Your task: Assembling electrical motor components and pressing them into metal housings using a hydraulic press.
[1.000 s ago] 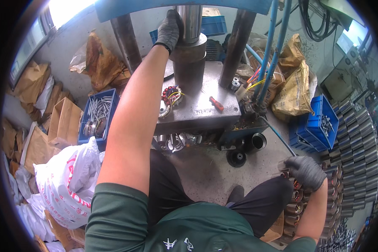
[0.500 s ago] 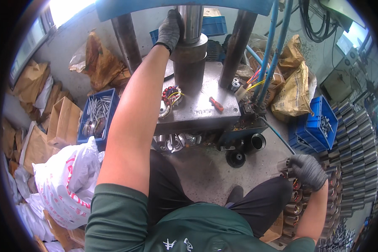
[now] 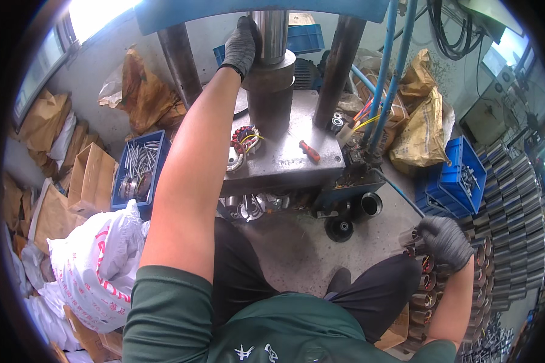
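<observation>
My left hand (image 3: 240,49), in a dark grey glove, reaches up to the left side of the press's shiny steel ram (image 3: 270,36). It lies against the ram just above a thick steel collar (image 3: 271,71); most of its fingers are turned away from view. Under the collar stands a wide dark steel cylinder (image 3: 270,109) on the press table (image 3: 293,148). Low on the right, my gloved right hand (image 3: 447,243) is closed round the end of a thin lever (image 3: 401,192) that slopes down from the press.
A red-handled screwdriver (image 3: 309,151) and wound motor stators (image 3: 246,140) lie on the table. Blue bins (image 3: 154,181) of metal parts stand both sides. Stacked metal tubes (image 3: 508,224) fill the right. A white sack (image 3: 97,266) sits left; black round parts (image 3: 340,228) lie below.
The view has shifted very slightly. Both hands keep their places, the left at the ram and the right on the lever.
</observation>
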Available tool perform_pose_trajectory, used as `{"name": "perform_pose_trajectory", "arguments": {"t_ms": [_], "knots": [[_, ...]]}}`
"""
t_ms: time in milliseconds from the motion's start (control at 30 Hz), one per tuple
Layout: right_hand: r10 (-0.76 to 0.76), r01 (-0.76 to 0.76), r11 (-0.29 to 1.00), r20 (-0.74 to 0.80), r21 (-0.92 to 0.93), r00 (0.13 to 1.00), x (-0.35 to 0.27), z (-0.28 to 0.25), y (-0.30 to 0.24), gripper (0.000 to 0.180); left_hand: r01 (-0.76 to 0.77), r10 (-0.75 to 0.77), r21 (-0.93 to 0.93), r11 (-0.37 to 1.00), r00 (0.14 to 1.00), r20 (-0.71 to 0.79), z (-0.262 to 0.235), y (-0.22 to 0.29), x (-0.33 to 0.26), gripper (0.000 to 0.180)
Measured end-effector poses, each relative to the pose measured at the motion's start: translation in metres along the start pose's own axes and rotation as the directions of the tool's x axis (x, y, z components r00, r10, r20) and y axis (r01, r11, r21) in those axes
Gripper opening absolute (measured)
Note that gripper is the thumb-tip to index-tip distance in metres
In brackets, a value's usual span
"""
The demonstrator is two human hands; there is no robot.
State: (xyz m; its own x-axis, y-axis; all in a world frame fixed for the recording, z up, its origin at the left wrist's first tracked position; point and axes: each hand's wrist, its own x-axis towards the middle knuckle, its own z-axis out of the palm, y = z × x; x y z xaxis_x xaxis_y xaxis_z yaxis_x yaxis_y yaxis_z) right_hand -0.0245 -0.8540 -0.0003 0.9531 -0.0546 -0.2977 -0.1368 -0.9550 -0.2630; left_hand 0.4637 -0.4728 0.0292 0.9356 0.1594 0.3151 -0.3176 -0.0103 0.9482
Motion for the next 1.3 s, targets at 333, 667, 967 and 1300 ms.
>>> {"name": "perform_pose_trajectory", "arguments": {"t_ms": [333,667,967,1300], "knots": [[-0.297,0.197,0.951,-0.878,-0.238,0.374,0.094,-0.083,0.004,0.018,-0.295,0.296,0.043,0.955,0.955,-0.016,0.015,0.011,-0.039,0.075],[-0.219,-0.021,0.964,-0.834,-0.266,0.506,0.189,-0.16,-0.016,0.031,-0.46,0.461,0.351,0.816,0.883,0.086,0.008,0.028,-0.038,0.1],[-0.135,-0.089,0.971,-0.82,-0.22,0.556,0.182,-0.158,-0.031,0.084,-0.44,0.428,0.121,0.89,0.897,0.109,-0.004,0.032,-0.084,0.089],[0.018,-0.083,0.996,-0.775,-0.044,0.632,0.152,-0.15,-0.035,0.056,0.2,-0.073,-0.83,0.521,0.979,0.19,-0.029,-0.04,-0.266,0.06]]}}
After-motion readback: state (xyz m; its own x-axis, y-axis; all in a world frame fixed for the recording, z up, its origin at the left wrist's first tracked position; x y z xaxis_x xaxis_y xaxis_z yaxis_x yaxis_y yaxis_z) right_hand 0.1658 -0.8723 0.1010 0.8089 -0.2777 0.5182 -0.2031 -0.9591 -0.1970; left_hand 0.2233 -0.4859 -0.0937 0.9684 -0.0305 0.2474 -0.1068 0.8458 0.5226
